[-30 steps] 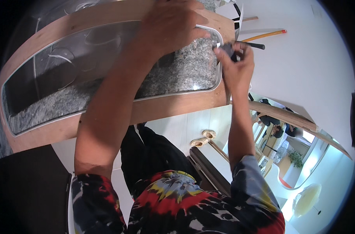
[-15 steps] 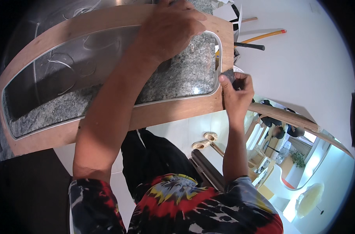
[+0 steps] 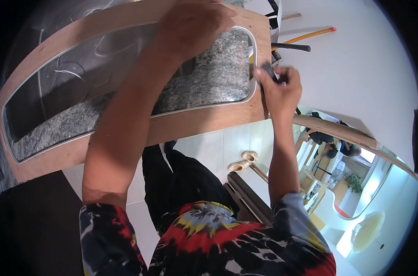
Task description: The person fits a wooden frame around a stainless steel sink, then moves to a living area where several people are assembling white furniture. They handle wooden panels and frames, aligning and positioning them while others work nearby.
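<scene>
**2 bare hands at a wooden frame with a speckled panel**

Seen from above by a head camera with strong fisheye bend. A large wooden frame (image 3: 204,122) with rounded corners fills the upper left and centre of the view, tilted so its left end sits lower in the picture. Inside the frame, edged by a thin pale strip, lies a grey speckled, stone-like panel (image 3: 213,83), partly under a shiny reflective sheet.

The left hand (image 3: 193,27) comes up from the lower edge on a long bare forearm and rests palm down on the upper middle of the frame and panel, fingers spread flat and gripping nothing.

Below the frame, the person's dark trousers and a brightly patterned red, yellow and black shirt show, over a pale tiled floor (image 3: 227,142). 2 light-coloured sandals (image 3: 244,161) lie on the floor near the centre.

The right hand (image 3: 279,87) is at the frame's right edge, fingers curled tight around a small dark tool (image 3: 269,72) that touches the wood there.

Just beyond the right hand, on a white surface (image 3: 356,64), lie a long yellow handle (image 3: 305,36) and a black handle (image 3: 290,46), close together. Further right the view blurs into pale shapes.
</scene>
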{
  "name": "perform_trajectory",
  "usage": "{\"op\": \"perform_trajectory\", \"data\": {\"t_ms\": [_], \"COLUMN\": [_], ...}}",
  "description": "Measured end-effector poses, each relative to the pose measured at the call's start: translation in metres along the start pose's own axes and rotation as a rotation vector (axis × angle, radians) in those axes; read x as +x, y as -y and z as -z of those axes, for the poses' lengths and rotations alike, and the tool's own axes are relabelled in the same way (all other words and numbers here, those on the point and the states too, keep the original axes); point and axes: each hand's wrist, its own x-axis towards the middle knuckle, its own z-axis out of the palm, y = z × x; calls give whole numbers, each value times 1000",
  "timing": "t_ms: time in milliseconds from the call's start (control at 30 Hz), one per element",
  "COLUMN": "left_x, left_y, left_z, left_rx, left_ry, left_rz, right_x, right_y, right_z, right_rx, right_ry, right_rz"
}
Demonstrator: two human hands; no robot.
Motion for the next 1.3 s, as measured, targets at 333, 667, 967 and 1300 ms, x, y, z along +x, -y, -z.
{"op": "perform_trajectory", "data": {"t_ms": [333,667,967,1300], "left_x": [0,8,5,2], "left_y": [1,1,1,3], "left_z": [9,-5,-2,0], "left_rx": [-54,-102,-172,-205], "left_ry": [22,-48,-84,-70], "left_rz": [22,44,60,96], "right_x": [-34,-61,-89,-101], "right_y": [5,5,33,49], "right_z": [5,-12,-34,-41], "right_rx": [60,-215,-87,-93], "right_ry": [-27,-395,-455,-455], "right_rz": [-156,-62,-287,-340]}}
